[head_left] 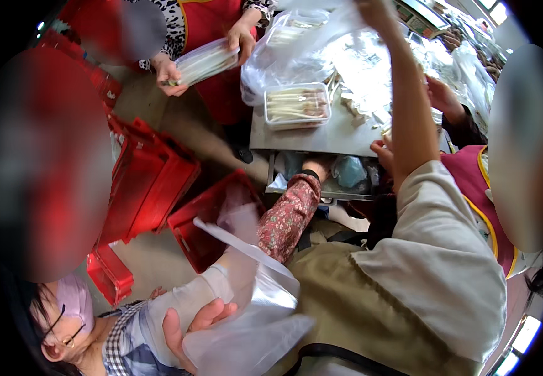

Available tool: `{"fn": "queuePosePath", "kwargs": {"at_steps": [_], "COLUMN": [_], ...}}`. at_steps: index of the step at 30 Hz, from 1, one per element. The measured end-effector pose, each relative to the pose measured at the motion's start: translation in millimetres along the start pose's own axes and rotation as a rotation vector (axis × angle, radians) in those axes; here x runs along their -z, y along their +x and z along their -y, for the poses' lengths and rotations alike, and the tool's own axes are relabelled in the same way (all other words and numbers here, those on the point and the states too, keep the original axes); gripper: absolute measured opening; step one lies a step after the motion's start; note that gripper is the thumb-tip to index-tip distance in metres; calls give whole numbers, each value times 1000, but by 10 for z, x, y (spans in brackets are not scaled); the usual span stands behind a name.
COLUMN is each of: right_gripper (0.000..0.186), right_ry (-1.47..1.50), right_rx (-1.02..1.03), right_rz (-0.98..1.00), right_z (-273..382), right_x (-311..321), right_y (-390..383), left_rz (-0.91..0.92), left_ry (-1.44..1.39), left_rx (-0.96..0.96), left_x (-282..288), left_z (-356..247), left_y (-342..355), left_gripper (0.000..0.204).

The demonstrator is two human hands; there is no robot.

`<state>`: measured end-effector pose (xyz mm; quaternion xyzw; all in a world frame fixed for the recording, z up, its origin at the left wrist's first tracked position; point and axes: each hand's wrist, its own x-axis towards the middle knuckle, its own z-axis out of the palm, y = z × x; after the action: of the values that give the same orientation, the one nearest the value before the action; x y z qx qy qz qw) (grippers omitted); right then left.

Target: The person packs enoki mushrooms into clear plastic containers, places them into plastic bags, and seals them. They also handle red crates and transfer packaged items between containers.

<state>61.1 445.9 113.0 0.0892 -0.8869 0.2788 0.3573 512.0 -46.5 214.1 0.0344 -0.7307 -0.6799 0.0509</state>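
Observation:
My left hand (pixel 199 319) at the lower middle grips a clear plastic bag (pixel 256 329). My right arm stretches to the top edge, where my right hand (pixel 369 9) is blurred and partly cut off beside loose plastic film (pixel 328 28); its fingers are unclear. Below it on the metal table (pixel 284 139) sit a clear tray of pale, long, thin pieces (pixel 296 106) and a similar tray (pixel 290 28) among plastic bags.
A co-worker's hands (pixel 240 41) hold another tray (pixel 205 62). A floral-sleeved arm (pixel 290 216) reaches into the open drawer (pixel 353 191). A masked person (pixel 71 307) is at lower left, another co-worker (pixel 466 166) at right. Red crates (pixel 133 194) stand on the left.

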Motion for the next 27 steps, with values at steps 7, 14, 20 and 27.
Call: {"fn": "queuePosePath", "kwargs": {"at_steps": [7, 14, 20, 27], "right_gripper": [88, 43, 28, 29], "right_ry": [-136, 1173, 1236, 912], "right_rx": [147, 692, 464, 511], "right_rz": [39, 926, 1306, 1496], "right_z": [670, 3905, 4013, 3281], "right_x": [608, 415, 68, -531], "right_y": [-19, -1128, -1157, -1118], "left_rz": [138, -192, -328, -478], "left_ry": [-59, 275, 5, -637], "left_rx": [37, -212, -33, -149], "left_x": [-111, -218, 8, 214], "left_z": [-28, 268, 211, 445], "left_y": [-62, 445, 146, 230], "left_gripper": [44, 27, 25, 39]}}
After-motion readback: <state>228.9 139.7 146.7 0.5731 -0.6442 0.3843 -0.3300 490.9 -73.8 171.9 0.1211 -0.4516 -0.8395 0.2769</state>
